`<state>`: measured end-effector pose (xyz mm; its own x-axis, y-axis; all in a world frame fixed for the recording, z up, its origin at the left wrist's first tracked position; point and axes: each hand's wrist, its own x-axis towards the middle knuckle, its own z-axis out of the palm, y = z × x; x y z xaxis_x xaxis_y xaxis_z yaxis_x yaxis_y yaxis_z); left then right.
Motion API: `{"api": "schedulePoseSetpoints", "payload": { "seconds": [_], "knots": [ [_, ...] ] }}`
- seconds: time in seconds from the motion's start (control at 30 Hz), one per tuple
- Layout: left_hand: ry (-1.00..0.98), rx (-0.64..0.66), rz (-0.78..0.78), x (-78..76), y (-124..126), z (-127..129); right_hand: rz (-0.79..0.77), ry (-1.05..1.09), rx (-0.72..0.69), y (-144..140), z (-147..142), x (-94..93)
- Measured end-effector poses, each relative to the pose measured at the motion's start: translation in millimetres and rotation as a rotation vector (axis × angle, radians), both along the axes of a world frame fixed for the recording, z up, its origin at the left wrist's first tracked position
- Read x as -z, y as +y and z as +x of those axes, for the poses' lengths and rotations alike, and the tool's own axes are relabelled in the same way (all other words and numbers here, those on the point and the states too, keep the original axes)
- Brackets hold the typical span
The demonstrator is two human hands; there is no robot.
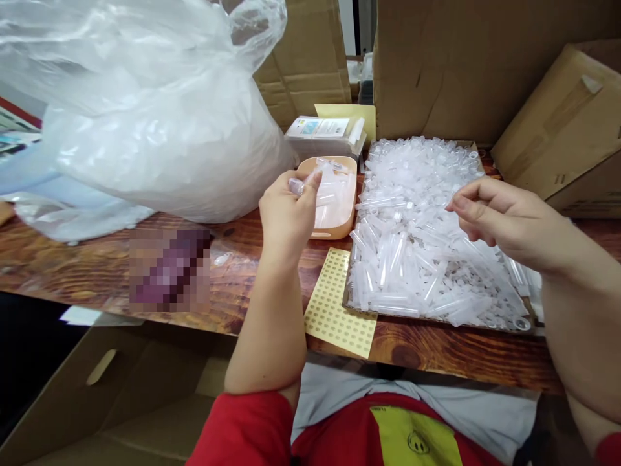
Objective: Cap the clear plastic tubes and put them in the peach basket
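Head view, looking down on a wooden table [97, 265]: left hand [286, 213] raised over the table's middle, thumb and fingers pinched on a small clear tube [305, 182], held just in front of a peach tray [334, 194] with a few more tubes inside. Right hand [504, 220] hovering above a shallow cardboard box [361, 309] heaped with clear plastic tubes [412, 226], fingertips drawn together; whether anything sits between them cannot be told. Yellow sticker sheet [337, 304] lying at the table's near edge, tucked just beside the box's left side and below the tray. Large clear plastic bag [160, 123] of white pieces filling the table's far left corner. Flat packet with a printed label [325, 133] behind the tray. Brown cardboard cartons [460, 65] standing along the far edge and at the right.
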<state>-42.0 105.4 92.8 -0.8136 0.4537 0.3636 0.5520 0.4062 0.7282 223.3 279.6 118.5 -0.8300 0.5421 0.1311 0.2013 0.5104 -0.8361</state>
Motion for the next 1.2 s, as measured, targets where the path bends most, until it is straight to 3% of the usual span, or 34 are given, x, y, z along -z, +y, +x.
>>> {"api": "schedulePoseSetpoints", "payload": {
  "seconds": [0.2, 0.37, 0.47, 0.6, 0.83, 0.97, 1.1, 1.2],
  "knots": [
    [-0.088, -0.059, -0.174, 3.3, -3.5, -16.2, 0.241, -0.153, 0.015, 3.2, 2.8, -2.1],
    [-0.014, -0.242, -0.222, 0.4, -4.0, -12.4, 0.44, -0.264, -0.003, 18.5, 17.0, -4.7],
    [-0.004, -0.254, -0.225, -1.3, -6.6, -8.2, 0.564, -0.291, -0.059, 26.1, 20.5, 0.3],
    [0.074, -0.089, -0.105, 2.3, -6.2, -0.7, 0.67, -0.337, -0.168, 28.1, 13.1, 13.1],
    [0.03, 0.525, 0.13, 15.1, 13.0, 44.4, 0.615, -0.708, -0.334, 15.9, 9.9, 15.3],
    [0.046, 0.586, 0.241, 14.0, 14.3, 72.6, 0.588, -0.804, -0.376, 6.4, 20.0, 21.1],
    [-0.261, 0.723, 0.328, 13.1, 15.3, 80.2, 0.678, -0.763, -0.401, 3.1, 30.2, 32.0],
    [-0.583, 0.746, 0.441, 11.9, 18.5, 78.0, 0.744, -0.685, -0.365, 3.8, 37.1, 40.9]
  ]
}}
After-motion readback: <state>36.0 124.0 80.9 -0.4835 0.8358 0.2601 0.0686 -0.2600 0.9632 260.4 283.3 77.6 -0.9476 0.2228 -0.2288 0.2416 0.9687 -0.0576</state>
